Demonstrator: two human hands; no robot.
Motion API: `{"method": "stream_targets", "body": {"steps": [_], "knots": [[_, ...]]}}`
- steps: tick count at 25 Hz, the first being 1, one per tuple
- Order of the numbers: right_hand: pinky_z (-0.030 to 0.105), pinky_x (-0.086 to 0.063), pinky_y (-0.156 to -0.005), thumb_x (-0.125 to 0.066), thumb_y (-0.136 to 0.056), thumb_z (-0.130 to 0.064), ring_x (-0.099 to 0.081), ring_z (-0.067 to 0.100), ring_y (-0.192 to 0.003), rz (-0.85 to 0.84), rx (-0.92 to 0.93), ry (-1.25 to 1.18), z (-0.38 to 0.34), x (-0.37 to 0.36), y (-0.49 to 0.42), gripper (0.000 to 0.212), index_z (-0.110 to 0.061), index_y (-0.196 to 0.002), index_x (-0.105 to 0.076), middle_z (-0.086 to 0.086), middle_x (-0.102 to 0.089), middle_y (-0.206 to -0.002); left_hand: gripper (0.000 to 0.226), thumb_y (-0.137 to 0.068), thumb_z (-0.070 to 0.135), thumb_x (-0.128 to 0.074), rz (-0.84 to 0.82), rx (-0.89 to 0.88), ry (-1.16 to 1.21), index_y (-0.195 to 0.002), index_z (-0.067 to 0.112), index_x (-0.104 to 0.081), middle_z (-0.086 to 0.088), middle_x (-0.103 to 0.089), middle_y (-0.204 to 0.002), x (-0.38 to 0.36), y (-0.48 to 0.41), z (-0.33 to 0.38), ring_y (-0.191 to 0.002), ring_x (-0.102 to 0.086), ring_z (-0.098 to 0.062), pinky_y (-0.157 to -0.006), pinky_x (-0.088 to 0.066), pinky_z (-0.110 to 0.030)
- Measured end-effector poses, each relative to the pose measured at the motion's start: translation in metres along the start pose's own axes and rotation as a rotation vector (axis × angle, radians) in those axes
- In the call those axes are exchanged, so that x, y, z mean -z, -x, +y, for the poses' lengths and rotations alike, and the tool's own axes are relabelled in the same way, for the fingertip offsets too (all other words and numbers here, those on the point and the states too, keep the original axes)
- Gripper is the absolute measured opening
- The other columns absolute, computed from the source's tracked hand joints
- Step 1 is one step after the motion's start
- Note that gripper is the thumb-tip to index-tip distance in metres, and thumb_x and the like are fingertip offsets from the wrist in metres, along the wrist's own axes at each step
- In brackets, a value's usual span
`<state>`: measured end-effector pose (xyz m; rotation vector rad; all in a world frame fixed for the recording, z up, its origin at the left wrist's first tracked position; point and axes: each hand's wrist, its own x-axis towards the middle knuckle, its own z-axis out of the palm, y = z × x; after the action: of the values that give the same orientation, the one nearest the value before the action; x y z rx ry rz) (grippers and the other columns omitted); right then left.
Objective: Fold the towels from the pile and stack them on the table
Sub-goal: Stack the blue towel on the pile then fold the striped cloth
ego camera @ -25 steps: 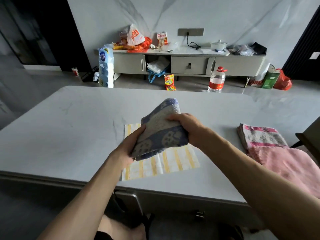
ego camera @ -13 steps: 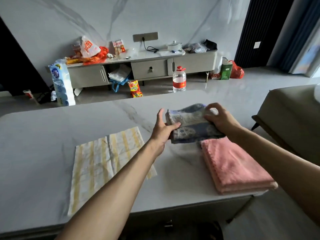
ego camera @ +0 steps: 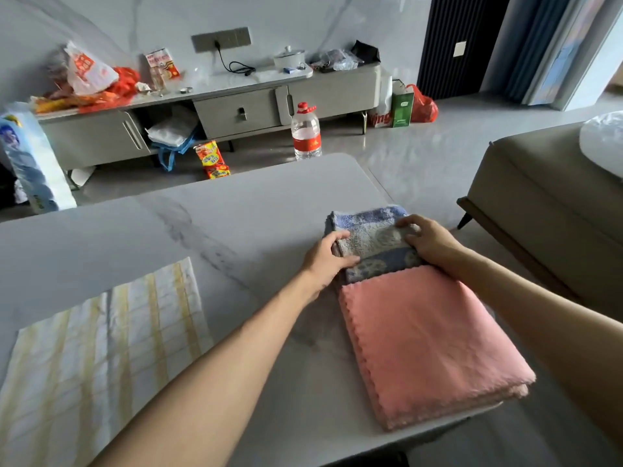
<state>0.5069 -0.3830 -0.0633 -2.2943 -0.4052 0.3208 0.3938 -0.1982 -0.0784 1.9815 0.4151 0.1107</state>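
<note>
At about one o'clock from the person, near the far right corner of the surface (ego camera: 236, 224), a folded blue towel (ego camera: 374, 246) sits between both hands; the left hand (ego camera: 325, 261) grips its nine-o'clock end, thumb on top and fingers curled round the edge; the right hand (ego camera: 429, 242) holds its three-o'clock end with fingers bent over the top; whether the towel already rests with its full weight cannot be told. Just toward six o'clock of it lies a pink towel (ego camera: 428, 338), folded into a thick rectangle with a scalloped edge, its far edge touching the blue one; which of the two overlaps the other there is unclear. By this reckoning two towels are folded, and the blue one appears to be in the act of being placed; the pair lie end to end rather than squarely one on the other, so the stack probably needs tidying. Well apart, at eight o'clock, a yellow-striped towel (ego camera: 101, 348) lies flat and wide in a thin layer; it seems the next to be folded smaller. No pile of unfolded towels is in view, so how many remain cannot be judged. The blue towel looks thick and soft, with pale grey bands and round patterns; its layers show slightly uneven at the nine-o'clock end.
</note>
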Motion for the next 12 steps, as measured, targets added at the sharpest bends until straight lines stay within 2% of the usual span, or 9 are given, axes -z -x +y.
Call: {"method": "stream_targets", "body": {"steps": [3,6,8,12], "knots": [[0.026,-0.037,-0.075,-0.052,-0.091,-0.008,-0.052,0.020,-0.087,0.027,0.015,0.072,0.002,-0.002,-0.004,0.033,-0.026,-0.117,-0.063,0.007,-0.061,-0.100,0.058,-0.079,0.019,-0.078,0.035,-0.022,-0.065,-0.132,0.023,-0.056,0.002,-0.056,-0.137,0.000,-0.004,-0.005,-0.118,-0.048,-0.011,-0.089,-0.032,-0.018],[0.026,-0.038,-0.083,-0.055,-0.092,-0.013,-0.057,0.028,-0.105,0.009,0.006,0.163,-0.005,-0.001,-0.005,0.035,-0.022,-0.125,-0.060,0.013,-0.063,-0.121,0.060,-0.081,0.019,-0.077,0.023,-0.025,-0.107,-0.135,0.021,-0.052,0.000,-0.054,-0.141,0.002,-0.003,-0.003,-0.128,-0.048,-0.017,-0.091,-0.032,-0.017],[0.031,-0.038,-0.095,-0.057,-0.091,-0.019,-0.050,0.033,-0.121,-0.025,-0.002,0.249,-0.013,0.000,-0.001,0.040,-0.021,-0.131,-0.055,0.018,-0.058,-0.128,0.062,-0.081,0.020,-0.076,0.017,-0.051,-0.191,-0.138,0.018,-0.050,-0.003,-0.054,-0.141,0.006,0.000,0.000,-0.129,-0.049,-0.020,-0.092,-0.034,-0.018],[0.043,-0.032,-0.107,-0.056,-0.091,-0.030,-0.033,0.036,-0.131,-0.022,0.009,0.479,-0.040,-0.005,0.018,0.049,-0.026,-0.138,-0.047,0.018,-0.041,-0.140,0.062,-0.083,0.021,-0.073,0.084,-0.018,-0.296,-0.139,0.014,-0.048,-0.011,-0.055,-0.139,0.031,0.024,0.005,-0.123,-0.055,-0.026,-0.091,-0.038,-0.023]]}}
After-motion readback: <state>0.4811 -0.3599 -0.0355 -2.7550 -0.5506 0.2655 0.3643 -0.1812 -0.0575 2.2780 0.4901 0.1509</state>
